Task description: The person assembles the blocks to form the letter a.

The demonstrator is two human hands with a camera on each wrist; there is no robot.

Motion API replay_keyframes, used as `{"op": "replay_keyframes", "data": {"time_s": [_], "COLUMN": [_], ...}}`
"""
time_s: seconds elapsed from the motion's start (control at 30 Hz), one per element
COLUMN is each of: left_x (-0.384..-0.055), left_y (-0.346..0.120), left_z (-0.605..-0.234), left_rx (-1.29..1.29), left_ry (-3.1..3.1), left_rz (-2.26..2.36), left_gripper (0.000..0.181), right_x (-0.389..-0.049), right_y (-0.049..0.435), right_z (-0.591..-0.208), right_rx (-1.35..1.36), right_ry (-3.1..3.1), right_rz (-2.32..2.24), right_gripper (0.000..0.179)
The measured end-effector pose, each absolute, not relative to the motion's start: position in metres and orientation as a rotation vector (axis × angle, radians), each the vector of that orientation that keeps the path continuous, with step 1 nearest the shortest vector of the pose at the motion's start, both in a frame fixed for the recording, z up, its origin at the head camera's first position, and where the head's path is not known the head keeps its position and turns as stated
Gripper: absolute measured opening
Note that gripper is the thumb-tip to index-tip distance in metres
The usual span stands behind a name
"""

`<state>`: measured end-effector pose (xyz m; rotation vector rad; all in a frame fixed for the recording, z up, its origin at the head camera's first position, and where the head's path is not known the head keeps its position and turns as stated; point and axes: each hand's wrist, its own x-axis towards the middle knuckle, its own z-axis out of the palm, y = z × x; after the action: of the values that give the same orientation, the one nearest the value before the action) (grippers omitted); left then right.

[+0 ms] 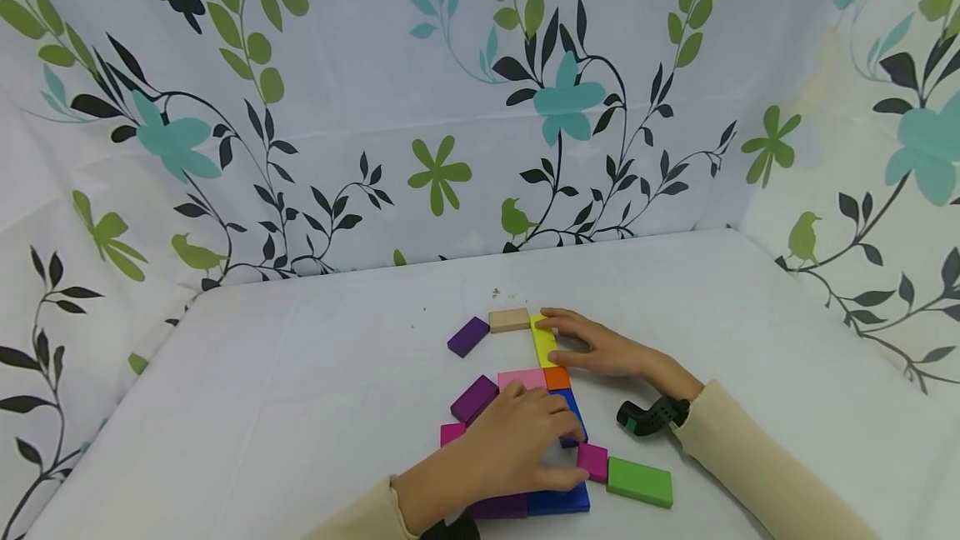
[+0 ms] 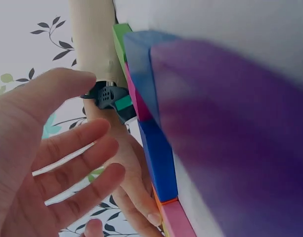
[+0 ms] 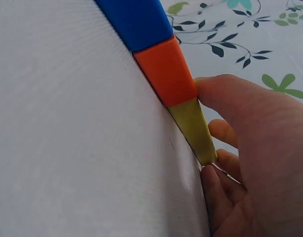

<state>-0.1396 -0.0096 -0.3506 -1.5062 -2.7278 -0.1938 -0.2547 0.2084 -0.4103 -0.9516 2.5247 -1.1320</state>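
Observation:
My right hand (image 1: 603, 350) holds a yellow block (image 1: 543, 344) at the far part of a block outline, fingers at its far end and thumb near an orange block (image 3: 168, 71). The orange block adjoins a pink block (image 1: 519, 377) and a blue block (image 1: 575, 423). Over the outline's near part hovers my left hand (image 1: 513, 444), fingers spread and slightly bent; the left wrist view shows nothing in its grasp. Partly beneath it lie another blue block (image 1: 558, 501) and a purple block (image 1: 498, 509). A magenta block (image 1: 593, 462) sits near the left thumb, touching a green block (image 1: 640, 482).
A tan block (image 1: 509, 320) and a dark purple block (image 1: 468, 337) continue the outline at the far left. Closer lie another purple block (image 1: 474, 398) and a partly hidden magenta block (image 1: 452, 433). A leaf-patterned cloth (image 1: 337, 107) hangs behind the white table (image 1: 300, 382).

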Motion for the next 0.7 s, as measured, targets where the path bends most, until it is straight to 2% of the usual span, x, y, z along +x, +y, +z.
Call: {"op": "replay_keyframes", "data": {"time_s": [0.3,0.7], "left_x": [-0.152,-0.151], "left_y": [0.007,0.015], "left_z": [-0.353,-0.351], "left_rx": [-1.589,-1.605], "left_ry": [-2.675,-2.721], "left_rz": [-0.036,0.031], "left_gripper": [0.031,0.025], "right_x": [-0.255,-0.255], "right_y": [0.209,0.209], "right_z": [-0.41,-0.41], "right_rx": [-0.999,-0.976], "right_ry": [2.529,2.524], "right_rz": [-1.125,-1.125], "right_gripper": [0.054,0.055]}}
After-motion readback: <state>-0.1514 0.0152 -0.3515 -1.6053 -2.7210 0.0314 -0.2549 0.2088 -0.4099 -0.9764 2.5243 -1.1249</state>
